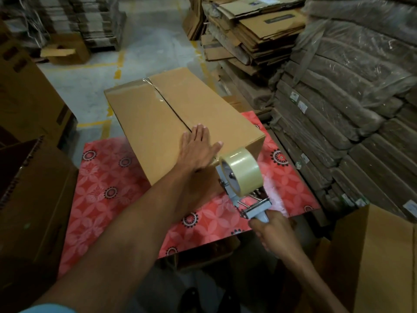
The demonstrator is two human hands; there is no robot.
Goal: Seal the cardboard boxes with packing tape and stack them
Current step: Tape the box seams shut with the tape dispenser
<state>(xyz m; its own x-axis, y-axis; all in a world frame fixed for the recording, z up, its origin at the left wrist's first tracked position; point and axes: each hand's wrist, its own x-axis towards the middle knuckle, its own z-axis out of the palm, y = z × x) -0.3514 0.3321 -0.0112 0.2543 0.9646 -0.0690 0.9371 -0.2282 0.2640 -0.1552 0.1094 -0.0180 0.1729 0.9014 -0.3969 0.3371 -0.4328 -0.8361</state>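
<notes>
I see a long brown box (180,123) of smooth, matt cardboard in the middle of my view, with its far end pointing to 11 o'clock. It lies on a glossy red cloth (108,188) with a flower pattern and black-and-white ring marks. Two top flaps meet in a straight seam (173,109) along the length of the box. At the far end the seam has a shiny, wrinkled strip of clear tape; nearer to me it shows as a dark line.

My left hand (198,150) lies flat on the near end of the top, with the fingers straight and together over the seam and the thumb spread toward 3 o'clock. It presses and grips nothing. My right hand (273,231), at 5 o'clock, is clenched round the handle of a pale metal dispenser (246,206). Its round roll (242,171) of yellowish clear tape stands just beside the near right corner of the box.

At 1 o'clock flattened cartons (259,30) are piled up, and at 3 o'clock there are bundles (349,109) wrapped in crinkled plastic film.
</notes>
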